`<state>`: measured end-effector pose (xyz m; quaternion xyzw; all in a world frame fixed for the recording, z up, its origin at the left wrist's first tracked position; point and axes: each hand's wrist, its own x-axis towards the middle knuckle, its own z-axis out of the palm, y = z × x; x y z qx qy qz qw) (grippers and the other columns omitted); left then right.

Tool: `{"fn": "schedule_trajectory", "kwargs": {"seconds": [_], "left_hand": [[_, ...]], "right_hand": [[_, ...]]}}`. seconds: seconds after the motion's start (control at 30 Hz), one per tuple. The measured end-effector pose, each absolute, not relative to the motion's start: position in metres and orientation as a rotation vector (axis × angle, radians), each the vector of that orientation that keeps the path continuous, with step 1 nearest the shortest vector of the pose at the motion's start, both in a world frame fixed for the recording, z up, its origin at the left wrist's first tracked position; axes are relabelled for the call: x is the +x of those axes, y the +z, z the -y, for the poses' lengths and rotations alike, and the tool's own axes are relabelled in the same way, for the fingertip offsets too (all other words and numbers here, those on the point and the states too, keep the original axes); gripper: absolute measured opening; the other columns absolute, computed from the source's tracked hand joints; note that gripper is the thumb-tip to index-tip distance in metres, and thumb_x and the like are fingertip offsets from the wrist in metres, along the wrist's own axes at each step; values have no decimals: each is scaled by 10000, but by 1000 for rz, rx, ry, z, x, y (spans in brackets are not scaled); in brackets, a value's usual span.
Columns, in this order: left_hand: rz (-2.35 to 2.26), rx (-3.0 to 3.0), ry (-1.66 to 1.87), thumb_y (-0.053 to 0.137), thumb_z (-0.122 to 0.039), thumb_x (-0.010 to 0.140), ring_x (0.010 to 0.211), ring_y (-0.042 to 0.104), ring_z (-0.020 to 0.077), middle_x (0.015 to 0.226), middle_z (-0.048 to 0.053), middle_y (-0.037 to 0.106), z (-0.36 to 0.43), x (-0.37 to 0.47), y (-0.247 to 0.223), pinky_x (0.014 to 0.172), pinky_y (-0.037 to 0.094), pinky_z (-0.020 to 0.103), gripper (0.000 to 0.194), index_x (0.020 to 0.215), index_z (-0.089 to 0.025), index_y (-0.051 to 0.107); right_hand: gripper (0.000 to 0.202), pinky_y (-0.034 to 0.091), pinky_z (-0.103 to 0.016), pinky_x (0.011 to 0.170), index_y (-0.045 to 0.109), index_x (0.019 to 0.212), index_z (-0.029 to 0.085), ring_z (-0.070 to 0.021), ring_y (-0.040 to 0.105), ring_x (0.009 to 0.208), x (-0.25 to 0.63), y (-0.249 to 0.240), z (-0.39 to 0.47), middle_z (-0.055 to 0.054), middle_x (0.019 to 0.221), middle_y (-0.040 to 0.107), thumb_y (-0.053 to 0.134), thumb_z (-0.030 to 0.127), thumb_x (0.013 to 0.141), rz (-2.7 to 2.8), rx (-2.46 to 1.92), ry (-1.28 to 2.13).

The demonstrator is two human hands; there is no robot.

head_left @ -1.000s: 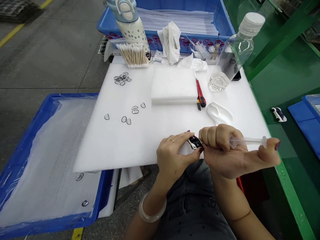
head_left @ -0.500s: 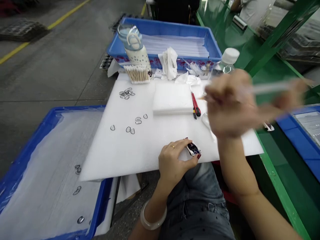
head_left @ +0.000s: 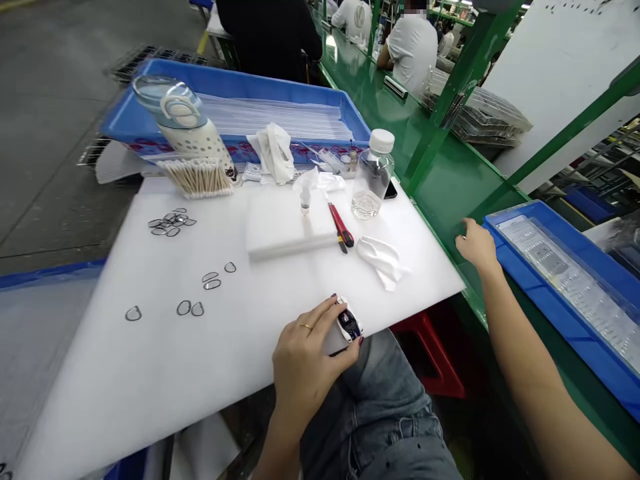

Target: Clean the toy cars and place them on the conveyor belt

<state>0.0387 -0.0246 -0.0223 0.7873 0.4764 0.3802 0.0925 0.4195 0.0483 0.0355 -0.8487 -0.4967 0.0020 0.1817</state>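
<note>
My left hand (head_left: 305,357) grips a small dark blue and white toy car (head_left: 349,325) at the near edge of the white foam sheet (head_left: 150,373). My right hand (head_left: 477,245) reaches out to the right and rests with bent fingers on the green bench (head_left: 440,193), just left of a blue tray (head_left: 565,313). Whatever lies under its fingers is hidden. A small syringe (head_left: 305,197) stands on the white foam block (head_left: 285,230) further back.
On the sheet lie a red utility knife (head_left: 341,228), a clear bottle (head_left: 373,177), a crumpled white cloth (head_left: 383,259), cotton swabs (head_left: 197,179), a spotted flask (head_left: 183,120) and several clear oval pieces (head_left: 170,222). A blue bin (head_left: 240,83) stands behind. Other people (head_left: 413,43) sit further along the bench.
My right hand lifted away from the car with the syringe, swung right, and now rests on the green bench without the syringe. My left hand kept the car. My view turned right.
</note>
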Motion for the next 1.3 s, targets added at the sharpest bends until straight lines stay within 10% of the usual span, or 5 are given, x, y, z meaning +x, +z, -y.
{"fn": "schedule_trajectory", "kwargs": {"seconds": [0.33, 0.53, 1.03, 1.3], "left_hand": [[-1415, 2310, 1069, 718, -253, 727, 990, 693, 275, 1218, 50, 701, 26, 38, -20, 834, 541, 419, 420, 1139, -253, 637], [-1475, 2312, 1049, 710, -208, 730, 1029, 687, 283, 1258, 55, 681, 26, 41, -19, 842, 555, 429, 440, 1162, -238, 628], [-1562, 2196, 1008, 617, -221, 861, 1193, 613, 279, 1386, 78, 587, 26, 41, -19, 936, 562, 434, 409, 1268, -253, 595], [-1365, 1767, 1249, 553, -307, 940, 1283, 552, 225, 1360, 69, 606, 17, 42, 3, 1052, 496, 414, 363, 1299, -255, 578]], "right_hand": [[546, 474, -480, 852, 544, 1349, 56, -399, 600, 1067, 461, -3, -52, -286, 1158, 637, 549, 124, 807, 1288, -2687, -121], [520, 471, -425, 903, 503, 1382, 163, -315, 602, 1074, 415, 8, -79, -146, 1213, 657, 526, 219, 866, 1826, -2113, -103], [229, 371, -360, 653, 668, 824, 169, -257, 583, 764, 265, 9, -74, -100, 807, 664, 498, 287, 922, 2130, -1661, -90], [308, 371, -272, 602, 566, 789, 191, -143, 490, 619, 261, 52, -39, 8, 677, 546, 468, 403, 990, 1686, -1186, 1155]]}}
